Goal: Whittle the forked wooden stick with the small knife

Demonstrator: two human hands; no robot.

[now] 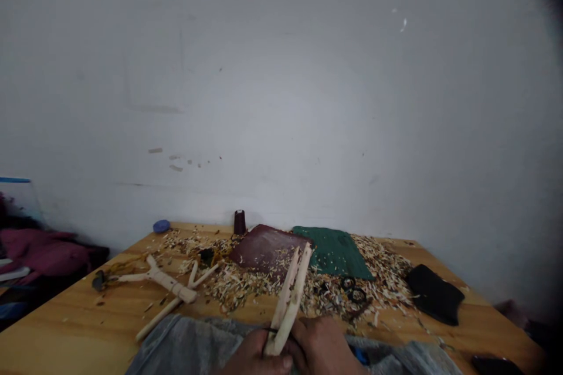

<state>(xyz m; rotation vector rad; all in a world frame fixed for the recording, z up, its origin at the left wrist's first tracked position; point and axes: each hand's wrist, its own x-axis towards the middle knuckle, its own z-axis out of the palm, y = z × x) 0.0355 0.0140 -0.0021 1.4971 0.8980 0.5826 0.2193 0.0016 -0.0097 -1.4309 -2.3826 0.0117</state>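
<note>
Near the left edge of the wooden worktop (53, 345), a carved pale branch (162, 281) among wood shavings (237, 287). At the near edge, left hand (253, 357) and right hand (321, 345), both closed firmly around the lower end of a peeled forked stick (295, 299), slightly tilted, above a grey cloth (176, 340).

Bare hands (321, 345) and a rumpled grey garment (185, 340).

Pale rough-cut wood fork (288, 299), coarse wood shavings (246, 284), smooth wooden tabletop (65, 328), matt grey cloth (185, 334) (creased)
</note>
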